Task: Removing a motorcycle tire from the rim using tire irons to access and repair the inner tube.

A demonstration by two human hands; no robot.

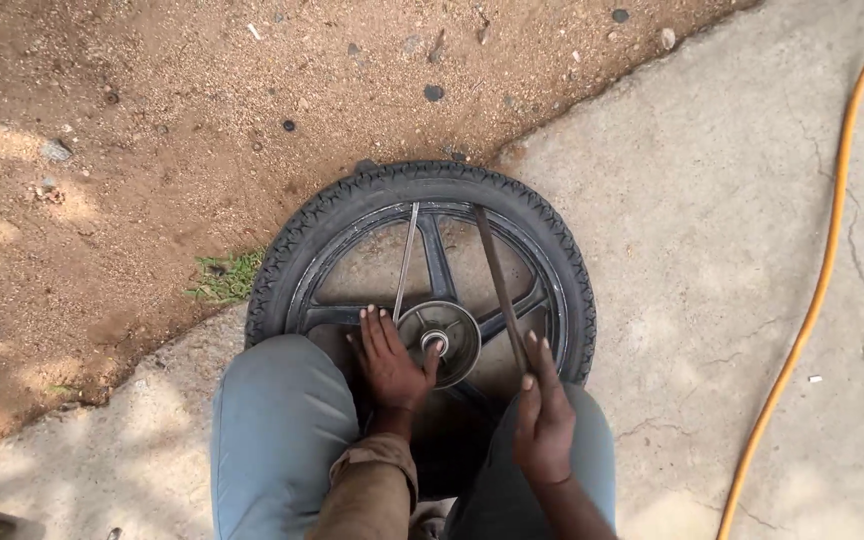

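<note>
On the far left lies loose reddish-brown dirt (102,200), gritty and strewn with small stones, with a small tuft of green weed (224,277) where it meets the pale, cracked concrete slab (712,250). Straddling that edge lies a motorcycle wheel (422,270), flat on its side just in front of the person's knees; laid flat like this it stays put, with its centre in easy reach. Its black rubber tyre (282,260) has a blocky, knobbly tread, and the dark metal rim carries broad cast spokes that run in to a round, dull-silver hub (442,340).

The grey trouser legs (272,430) press in close to the near side of the tyre, seemingly to pin it. The left hand (392,362) lies open and flat, fingers spread over a spoke and the thumb touching the hub's centre, apparently to steady the wheel; it grips nothing. A thin bright metal rod (407,262) lies across the wheel, from the far rim down towards the hub.

Further right, the right hand (544,415) is closed around the lower end of a long, flat, rusty-brown tyre lever (500,290), which slants up across the spokes toward the far rim, a hold that suits prying. At the far right an orange hose (822,270), smooth and slender, curves over the concrete, well apart from the wheel
</note>
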